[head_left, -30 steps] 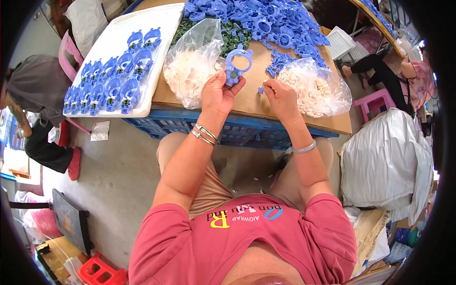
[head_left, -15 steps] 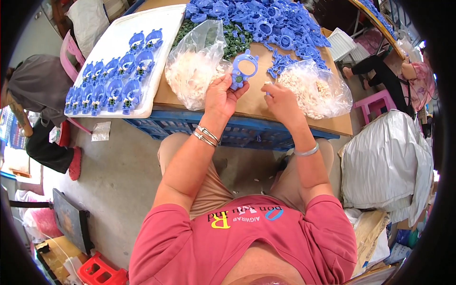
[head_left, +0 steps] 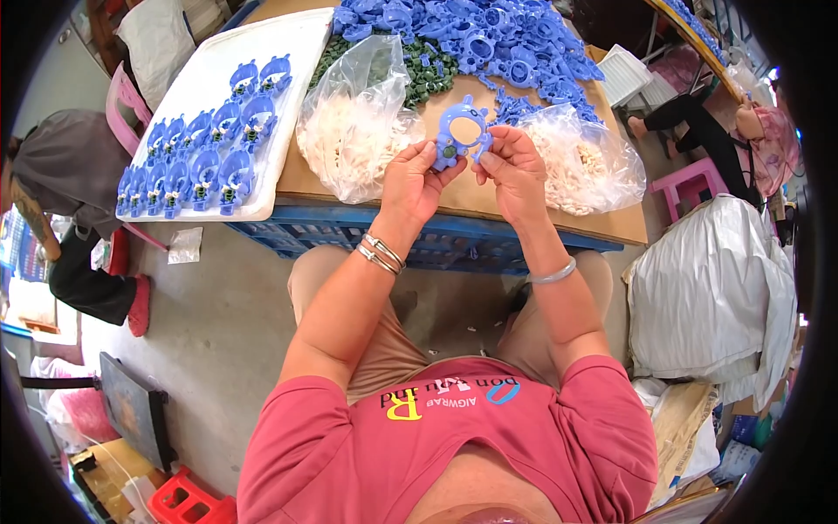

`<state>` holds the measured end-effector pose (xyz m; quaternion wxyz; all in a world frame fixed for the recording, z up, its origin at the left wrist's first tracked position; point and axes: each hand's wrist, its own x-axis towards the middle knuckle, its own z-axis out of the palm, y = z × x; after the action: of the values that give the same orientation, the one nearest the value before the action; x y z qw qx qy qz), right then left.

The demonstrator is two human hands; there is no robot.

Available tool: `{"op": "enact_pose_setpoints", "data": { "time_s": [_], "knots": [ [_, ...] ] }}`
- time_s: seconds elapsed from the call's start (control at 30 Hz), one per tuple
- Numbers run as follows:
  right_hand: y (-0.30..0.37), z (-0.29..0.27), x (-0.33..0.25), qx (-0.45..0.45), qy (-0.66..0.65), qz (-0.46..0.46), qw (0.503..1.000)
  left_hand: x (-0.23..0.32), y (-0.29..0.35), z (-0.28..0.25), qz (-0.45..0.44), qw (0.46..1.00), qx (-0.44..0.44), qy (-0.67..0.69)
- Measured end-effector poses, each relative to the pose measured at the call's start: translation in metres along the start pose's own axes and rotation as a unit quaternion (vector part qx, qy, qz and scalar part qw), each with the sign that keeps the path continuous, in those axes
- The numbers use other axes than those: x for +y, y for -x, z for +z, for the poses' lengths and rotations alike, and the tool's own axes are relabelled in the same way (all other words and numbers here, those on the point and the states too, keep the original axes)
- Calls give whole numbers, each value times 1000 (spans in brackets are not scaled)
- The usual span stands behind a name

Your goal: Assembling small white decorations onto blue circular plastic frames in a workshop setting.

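Hands meet above the table edge: I see my left hand (head_left: 417,179) and right hand (head_left: 515,168) both pinching a blue ring-shaped plastic toy part (head_left: 463,133), held up between two clear bags of white pieces, one at left (head_left: 353,131) and one at right (head_left: 580,162). Behind them, a heap of blue parts (head_left: 489,35) and some green pieces (head_left: 428,74) cover the brown table (head_left: 454,205). A white tray (head_left: 209,96) at left carries rows of assembled blue toys (head_left: 205,148).
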<state>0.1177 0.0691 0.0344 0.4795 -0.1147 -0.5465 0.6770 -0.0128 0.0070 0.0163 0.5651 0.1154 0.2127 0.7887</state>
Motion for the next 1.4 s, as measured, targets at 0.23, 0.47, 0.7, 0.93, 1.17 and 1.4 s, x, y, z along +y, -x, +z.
{"op": "enact_pose_setpoints", "data": {
  "time_s": [0.23,0.47,0.7,0.93,1.17,1.4],
  "knots": [
    [1,0,8,2,33,-34,999,-1,2,1,-6,1000,-24,-8],
    [3,4,11,21,96,-64,993,-2,1,0,5,1000,-17,-5],
    [0,-1,16,13,107,-105,989,-3,3,1,83,994,-37,-55],
    [2,-4,15,-11,163,-141,977,0,6,5,106,989,-42,-98],
    [2,-6,11,-11,169,-120,978,1,6,3,121,980,-67,-146],
    [2,-9,9,-17,138,-86,986,1,12,8,114,980,-48,-158]
  ]
}}
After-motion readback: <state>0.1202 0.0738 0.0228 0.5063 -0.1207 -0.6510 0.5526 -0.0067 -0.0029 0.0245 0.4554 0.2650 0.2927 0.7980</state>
